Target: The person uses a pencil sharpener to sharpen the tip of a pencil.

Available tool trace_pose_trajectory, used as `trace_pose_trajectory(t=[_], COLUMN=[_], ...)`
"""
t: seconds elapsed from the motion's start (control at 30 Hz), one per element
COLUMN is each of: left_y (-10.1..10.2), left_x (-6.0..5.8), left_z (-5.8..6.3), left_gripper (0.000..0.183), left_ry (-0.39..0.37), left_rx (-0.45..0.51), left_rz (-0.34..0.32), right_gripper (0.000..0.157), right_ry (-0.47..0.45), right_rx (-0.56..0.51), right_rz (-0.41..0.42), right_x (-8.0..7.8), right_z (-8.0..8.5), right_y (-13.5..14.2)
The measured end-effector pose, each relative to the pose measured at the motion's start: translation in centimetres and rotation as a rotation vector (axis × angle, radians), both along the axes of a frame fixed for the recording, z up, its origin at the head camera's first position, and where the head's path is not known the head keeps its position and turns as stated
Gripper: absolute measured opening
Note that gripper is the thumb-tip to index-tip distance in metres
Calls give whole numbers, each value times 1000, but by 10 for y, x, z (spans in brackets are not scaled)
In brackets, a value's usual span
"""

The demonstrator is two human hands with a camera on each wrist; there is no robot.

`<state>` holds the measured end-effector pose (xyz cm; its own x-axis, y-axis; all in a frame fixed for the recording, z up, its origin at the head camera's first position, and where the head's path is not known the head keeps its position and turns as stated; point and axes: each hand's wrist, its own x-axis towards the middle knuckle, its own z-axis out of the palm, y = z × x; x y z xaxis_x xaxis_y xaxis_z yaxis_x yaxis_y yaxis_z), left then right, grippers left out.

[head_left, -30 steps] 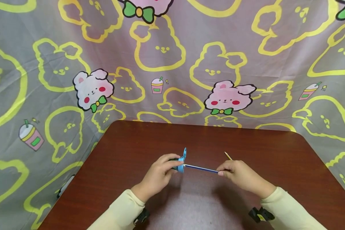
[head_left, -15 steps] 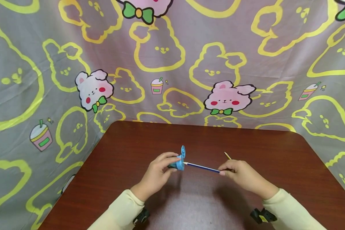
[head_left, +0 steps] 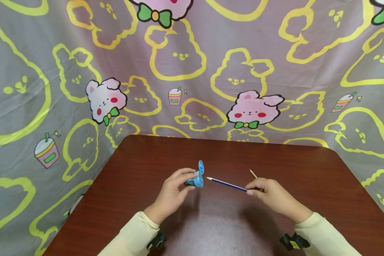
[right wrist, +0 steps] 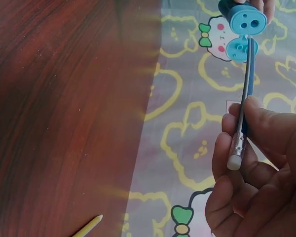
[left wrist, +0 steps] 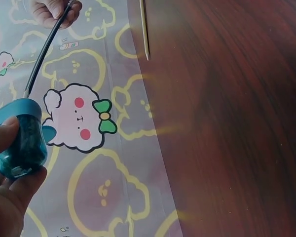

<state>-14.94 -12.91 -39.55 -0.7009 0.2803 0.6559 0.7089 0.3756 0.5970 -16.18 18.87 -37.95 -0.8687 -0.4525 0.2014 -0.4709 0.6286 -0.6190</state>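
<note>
My left hand [head_left: 172, 188] grips a blue pencil sharpener [head_left: 196, 180], its flip lid raised. In the right wrist view the sharpener [right wrist: 248, 20] shows a light blue face with holes; the left wrist view shows its see-through teal body [left wrist: 23, 145]. My right hand [head_left: 273, 195] pinches a dark blue pencil [head_left: 228, 184] near its eraser end. In the head view the sharpened tip points at the sharpener with a small gap between them. A yellow pencil [head_left: 253, 173] lies on the table beyond my right hand, which partly hides it.
Both hands are above a dark reddish-brown wooden table [head_left: 166, 153]. A grey curtain [head_left: 208, 71] with cartoon bunnies and yellow outlines hangs behind and beside the table. Black wrist cameras [head_left: 156, 241] are strapped below the sleeves.
The pencil tip, earlier at the sharpener's opening, is now apart from it. The sharpener has moved slightly left and up, turning its face more to view; my right hand has shifted slightly right.
</note>
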Motion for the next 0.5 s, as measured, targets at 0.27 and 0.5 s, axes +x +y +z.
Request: trace_pose_trajectory(t=[0.27, 0.5], left_y=[-3, -5], left_x=[2, 2], left_z=[0, -3], left_gripper=[42, 43], left_ry=[-14, 11], left_rx=[-16, -13], left_rz=[31, 52], right_gripper=[7, 6], right_ry=[-17, 47], right_rx=[-50, -97], right_rz=[-73, -123], right_x=[2, 2], right_z=[-5, -13], right_y=[3, 5])
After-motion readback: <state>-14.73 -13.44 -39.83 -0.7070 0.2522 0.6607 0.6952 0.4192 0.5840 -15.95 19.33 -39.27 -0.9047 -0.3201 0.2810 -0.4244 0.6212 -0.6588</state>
